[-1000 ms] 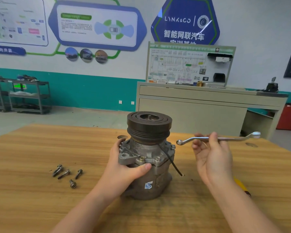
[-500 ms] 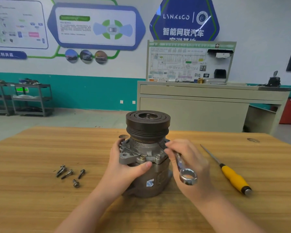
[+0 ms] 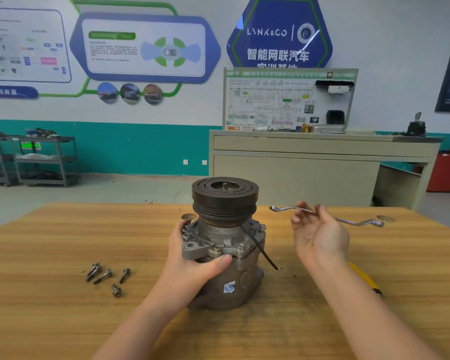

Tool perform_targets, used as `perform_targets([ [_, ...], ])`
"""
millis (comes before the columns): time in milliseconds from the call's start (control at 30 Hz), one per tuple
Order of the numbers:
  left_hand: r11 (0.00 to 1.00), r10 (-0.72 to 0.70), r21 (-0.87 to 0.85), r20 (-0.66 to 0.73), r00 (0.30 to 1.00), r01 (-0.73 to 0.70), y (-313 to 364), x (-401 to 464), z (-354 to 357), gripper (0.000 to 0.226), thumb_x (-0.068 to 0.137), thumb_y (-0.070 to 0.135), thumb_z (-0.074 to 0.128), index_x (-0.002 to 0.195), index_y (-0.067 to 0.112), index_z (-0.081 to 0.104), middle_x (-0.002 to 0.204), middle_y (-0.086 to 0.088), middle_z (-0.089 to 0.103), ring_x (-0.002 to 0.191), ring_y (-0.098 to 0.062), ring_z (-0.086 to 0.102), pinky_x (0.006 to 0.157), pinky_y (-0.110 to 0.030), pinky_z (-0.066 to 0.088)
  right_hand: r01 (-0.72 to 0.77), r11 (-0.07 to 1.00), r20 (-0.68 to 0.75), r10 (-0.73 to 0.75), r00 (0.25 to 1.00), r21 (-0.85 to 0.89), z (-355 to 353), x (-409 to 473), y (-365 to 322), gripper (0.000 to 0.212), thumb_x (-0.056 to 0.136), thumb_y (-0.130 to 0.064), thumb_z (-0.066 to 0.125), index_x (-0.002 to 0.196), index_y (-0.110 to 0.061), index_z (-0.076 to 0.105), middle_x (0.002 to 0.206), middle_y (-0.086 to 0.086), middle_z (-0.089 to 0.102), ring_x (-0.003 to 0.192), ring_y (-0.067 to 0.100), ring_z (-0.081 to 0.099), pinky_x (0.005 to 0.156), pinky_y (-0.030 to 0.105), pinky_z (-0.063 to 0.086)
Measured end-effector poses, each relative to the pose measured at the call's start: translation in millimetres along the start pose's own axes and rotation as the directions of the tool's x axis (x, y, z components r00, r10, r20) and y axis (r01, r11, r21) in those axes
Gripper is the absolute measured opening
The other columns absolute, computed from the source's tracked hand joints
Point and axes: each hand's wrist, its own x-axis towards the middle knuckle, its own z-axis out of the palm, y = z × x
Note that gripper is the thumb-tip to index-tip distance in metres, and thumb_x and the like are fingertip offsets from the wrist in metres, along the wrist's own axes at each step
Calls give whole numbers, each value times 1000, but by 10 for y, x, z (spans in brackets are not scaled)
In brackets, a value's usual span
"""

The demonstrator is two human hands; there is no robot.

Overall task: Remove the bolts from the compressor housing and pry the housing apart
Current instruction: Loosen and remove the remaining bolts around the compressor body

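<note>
The grey compressor (image 3: 226, 245) stands upright on the wooden table (image 3: 63, 242), its dark pulley on top. Bolt heads show around its housing flange (image 3: 240, 246). My left hand (image 3: 192, 263) grips the housing from the left, thumb across the front. My right hand (image 3: 318, 235) is raised to the right of the compressor, palm toward me, and pinches a double-ended ring spanner (image 3: 325, 215) in its fingertips. The spanner lies roughly level and is clear of the compressor. Several removed bolts (image 3: 107, 276) lie loose on the table to the left.
A yellow-handled screwdriver (image 3: 365, 279) lies on the table behind my right forearm, mostly hidden. A black wire (image 3: 260, 248) hangs off the compressor's right side. Beyond the table stand a beige cabinet (image 3: 296, 172) and metal shelves (image 3: 37, 159).
My right hand lifted the spanner off the compressor's right flange and swung it up and to the right, level in the air. The left hand kept its grip on the housing.
</note>
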Motion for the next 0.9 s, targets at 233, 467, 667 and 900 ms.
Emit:
perform_targets([
  [233, 1000, 15, 4, -10, 1000, -15, 7, 1, 5, 108, 50, 47, 91, 133, 46, 23, 137, 13, 48, 118, 2, 50, 81, -8, 42, 296, 909, 167, -257, 952, -294, 21, -285, 48, 18, 106, -18, 34, 92, -13, 46, 66, 4, 67, 52, 15, 60, 46, 24, 48],
  [467, 1000, 16, -14, -23, 1000, -17, 15, 2, 3, 107, 53, 45, 92, 135, 43, 23, 134, 14, 48, 117, 3, 50, 80, -8, 41, 561, 713, 394, -413, 821, -422, 10, -414, 136, 18, 105, -18, 33, 91, -21, 45, 76, 6, 67, 56, 18, 62, 51, 25, 51],
  [667, 1000, 22, -21, -31, 999, -23, 20, 9, 23, 110, 52, 43, 92, 138, 39, 23, 129, 17, 53, 114, 6, 52, 79, -8, 44, 876, 209, 714, -513, 477, -435, 33, -497, 293, 10, 98, -29, 36, 91, -36, 37, 78, -7, 61, 60, 7, 60, 53, 19, 49],
  [900, 1000, 17, -22, -17, 1000, -17, 55, -8, 21, 110, 49, 41, 86, 139, 39, 23, 127, 18, 54, 108, 12, 53, 75, -3, 45, 563, 746, 241, -509, 826, -354, 65, -453, 255, 20, 103, -19, 32, 84, -18, 40, 58, -1, 58, 40, 12, 43, 41, 18, 36],
])
